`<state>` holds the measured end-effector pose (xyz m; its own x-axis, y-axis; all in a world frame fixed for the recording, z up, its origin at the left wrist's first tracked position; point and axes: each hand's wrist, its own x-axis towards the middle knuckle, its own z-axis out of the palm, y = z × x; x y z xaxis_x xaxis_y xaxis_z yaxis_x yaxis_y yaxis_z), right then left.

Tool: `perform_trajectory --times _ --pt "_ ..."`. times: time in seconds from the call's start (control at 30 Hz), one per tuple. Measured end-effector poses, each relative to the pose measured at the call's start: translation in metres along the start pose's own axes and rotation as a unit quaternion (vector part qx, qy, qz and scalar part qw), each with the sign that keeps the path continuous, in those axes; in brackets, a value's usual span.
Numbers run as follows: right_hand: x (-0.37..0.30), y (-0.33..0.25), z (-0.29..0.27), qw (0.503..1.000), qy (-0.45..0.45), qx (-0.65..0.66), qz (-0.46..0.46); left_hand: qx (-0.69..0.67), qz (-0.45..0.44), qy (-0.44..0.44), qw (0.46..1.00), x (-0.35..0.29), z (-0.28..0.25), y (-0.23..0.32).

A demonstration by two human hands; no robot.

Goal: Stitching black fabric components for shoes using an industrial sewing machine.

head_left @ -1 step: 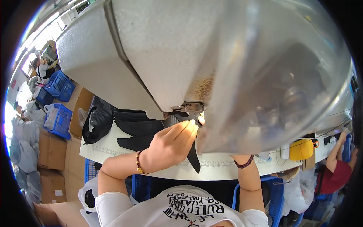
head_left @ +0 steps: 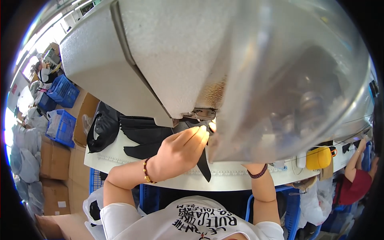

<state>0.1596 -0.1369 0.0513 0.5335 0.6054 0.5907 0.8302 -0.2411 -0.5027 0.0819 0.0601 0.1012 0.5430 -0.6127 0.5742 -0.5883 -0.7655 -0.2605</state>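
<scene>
A large grey sewing machine (head_left: 172, 52) fills the upper middle, its metal presser part (head_left: 202, 113) just beyond my fingers. My left hand (head_left: 180, 152) is closed, its fingers pressed together on a black fabric piece (head_left: 204, 166) by that part. The tapered end of the piece hangs down past the hand toward the table's near edge. My right hand (head_left: 252, 167) is mostly hidden behind the hazy clear cover (head_left: 296, 100). Only its wrist and what look like lit fingertips by the left fingers show, so its grip cannot be made out.
Several cut black fabric pieces (head_left: 146, 136) lie fanned left of my left hand, beside a black bundle (head_left: 106, 126). A yellow container (head_left: 319, 158) stands at the right of the white table (head_left: 228, 182). Blue crates (head_left: 60, 126) and cardboard boxes (head_left: 56, 158) stand left. Other people work at far left and right.
My left hand has shifted very slightly, and the hanging end of the black fabric piece has drawn up a little toward the machine.
</scene>
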Motion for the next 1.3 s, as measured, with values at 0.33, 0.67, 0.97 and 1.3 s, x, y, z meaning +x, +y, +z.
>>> perform_trajectory --times 0.33,0.67,0.97,1.3 --pt "-0.009 0.002 0.039 0.967 0.081 0.199 0.136 -0.099 -0.012 -0.034 0.994 -0.006 -0.003 -0.024" --pt "-0.004 -0.037 0.026 0.898 -0.075 -0.427 -0.069 -0.097 0.022 -0.110 0.989 -0.011 -0.008 -0.045" --pt "-0.003 -0.033 0.029 0.885 -0.022 -0.459 -0.077 -0.127 -0.022 -0.076 0.989 -0.008 -0.008 -0.051" --pt "0.006 -0.051 0.030 0.981 0.058 -0.184 0.029 -0.226 -0.099 -0.211 0.946 -0.010 -0.036 -0.048"
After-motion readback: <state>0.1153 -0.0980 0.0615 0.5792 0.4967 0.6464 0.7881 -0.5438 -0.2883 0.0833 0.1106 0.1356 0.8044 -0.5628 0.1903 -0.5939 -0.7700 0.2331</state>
